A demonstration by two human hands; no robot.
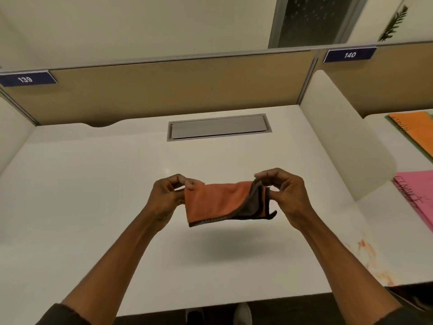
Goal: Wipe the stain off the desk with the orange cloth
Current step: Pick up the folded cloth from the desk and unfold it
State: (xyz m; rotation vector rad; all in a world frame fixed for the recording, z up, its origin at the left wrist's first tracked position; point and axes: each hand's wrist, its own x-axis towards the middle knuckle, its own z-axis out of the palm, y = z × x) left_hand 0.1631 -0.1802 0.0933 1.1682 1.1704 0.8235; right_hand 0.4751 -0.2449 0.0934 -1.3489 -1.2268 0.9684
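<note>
Two bare forearms reach up from the bottom of the view over the white table (82, 195). The left hand (164, 195) pinches the upper left corner of the cloth (218, 202) between thumb and fingertips, its grip closed tight on the fabric. The right hand (285, 195) pinches the upper right corner the same way, fingers curled over the folded edge. The cloth hangs between them, clear of the table, orange on its face with a dark border and a grey-brown underside showing at the right fold. Its shadow falls on the table below.

The stain (365, 254), a reddish-orange smear, lies on the table near its front right edge, well apart from the cloth.

A grey cover plate (218, 127) sits flush in the table's far side. Beyond a white divider (332, 127), orange (414, 132) and pink (419, 195) folders lie on the next table.
</note>
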